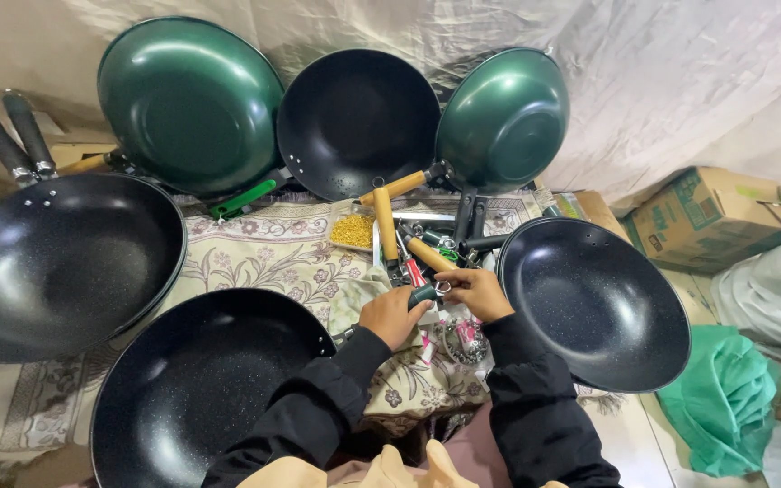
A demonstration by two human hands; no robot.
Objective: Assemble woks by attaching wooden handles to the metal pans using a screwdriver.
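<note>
Six woks ring a floral cloth (264, 253): black wok (56, 262) at left edge, black wok (201, 389) near. Centre: left hand (393, 316) and right hand (474, 294), fingers grasping a green handle (423, 294) over loose handles (409, 239).

Both arms wear black long sleeves (535, 407) of a smooth, slightly creased fabric, ending in plain cuffs just behind the bare left hand (392, 316) and right hand (475, 293), with a tan garment (381, 472) below them.
</note>
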